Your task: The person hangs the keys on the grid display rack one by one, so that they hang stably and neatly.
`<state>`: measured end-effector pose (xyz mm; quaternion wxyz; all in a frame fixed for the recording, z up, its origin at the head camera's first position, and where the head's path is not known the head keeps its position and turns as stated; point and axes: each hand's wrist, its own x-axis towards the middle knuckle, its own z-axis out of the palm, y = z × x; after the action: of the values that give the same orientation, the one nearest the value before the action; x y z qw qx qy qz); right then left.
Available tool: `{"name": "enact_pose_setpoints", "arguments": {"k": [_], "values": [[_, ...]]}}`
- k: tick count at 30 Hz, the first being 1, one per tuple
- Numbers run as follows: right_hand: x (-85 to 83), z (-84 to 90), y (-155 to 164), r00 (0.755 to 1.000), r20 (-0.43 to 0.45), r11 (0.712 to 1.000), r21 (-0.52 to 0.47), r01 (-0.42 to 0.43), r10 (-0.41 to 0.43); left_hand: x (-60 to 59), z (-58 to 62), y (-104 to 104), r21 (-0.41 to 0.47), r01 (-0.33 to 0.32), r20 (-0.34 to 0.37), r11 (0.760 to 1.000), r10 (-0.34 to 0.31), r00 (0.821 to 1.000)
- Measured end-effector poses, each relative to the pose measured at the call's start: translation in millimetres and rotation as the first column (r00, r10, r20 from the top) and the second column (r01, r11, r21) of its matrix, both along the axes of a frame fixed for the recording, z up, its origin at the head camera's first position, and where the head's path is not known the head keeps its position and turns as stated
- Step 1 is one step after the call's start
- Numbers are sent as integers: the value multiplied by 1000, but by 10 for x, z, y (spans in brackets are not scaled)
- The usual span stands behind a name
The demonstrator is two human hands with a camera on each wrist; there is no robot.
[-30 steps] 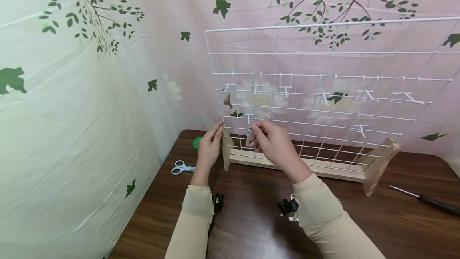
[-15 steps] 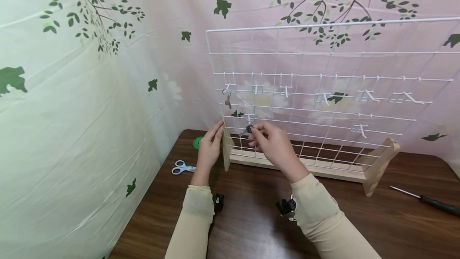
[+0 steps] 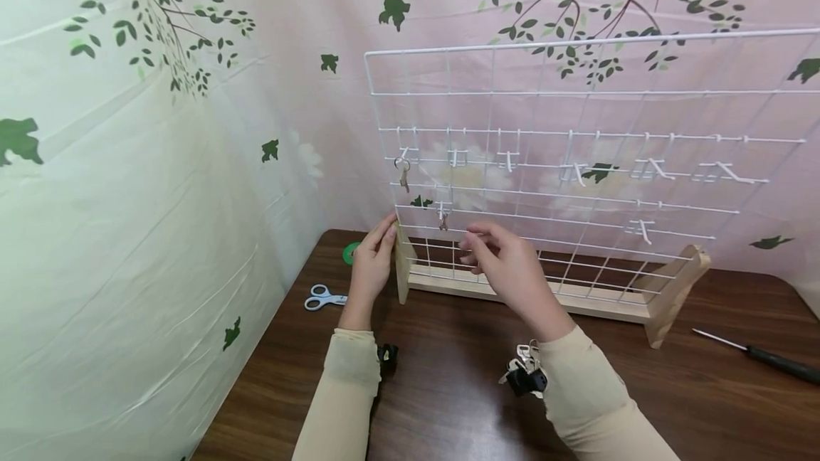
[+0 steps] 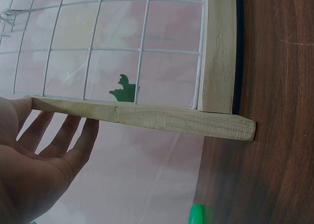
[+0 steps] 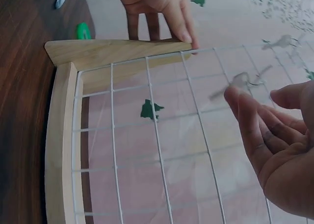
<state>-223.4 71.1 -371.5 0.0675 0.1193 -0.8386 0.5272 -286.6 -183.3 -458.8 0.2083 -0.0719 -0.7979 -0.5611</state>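
I see a dark wood table against leaf-print curtains. My left hand steadies the rack at the table's back-left edge, fingers straight; my right hand hovers loosely spread, empty — the key hangs just beyond it.

The grid panel is seen as thin wire coated smooth white, its hooks finished alike. The stand foot is shown as pale bare wood, rough-sawn and matt. A dark wood-grain tabletop with a soft sheen is made out. The hanging keys are dull metal. A thin, creased, faintly glossy printed sheet is hung behind.
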Motion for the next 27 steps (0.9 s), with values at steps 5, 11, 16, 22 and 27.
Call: {"name": "enact_pose_setpoints", "arguments": {"k": [5,11,16,22,27], "values": [[270,-85,275,998,16,998,-35,61,-60,-12,-3,13,3,0,9,1000,0,1000],[511,-343,638,988,85,990,78,119,-126,-12,1,3,2,-3,11,1000,3,1000],[576,-716,873,968,190,963,242,119,-167,11,9,-15,13,-11,13,1000,11,1000],[579,-1116,1059,933,287,867,496,51,-218,-3,7,-24,9,-12,1,1000,12,1000],[572,-1299,1091,905,343,854,519,38,-249,-9,9,1,5,-2,2,1000,2,1000]]}}
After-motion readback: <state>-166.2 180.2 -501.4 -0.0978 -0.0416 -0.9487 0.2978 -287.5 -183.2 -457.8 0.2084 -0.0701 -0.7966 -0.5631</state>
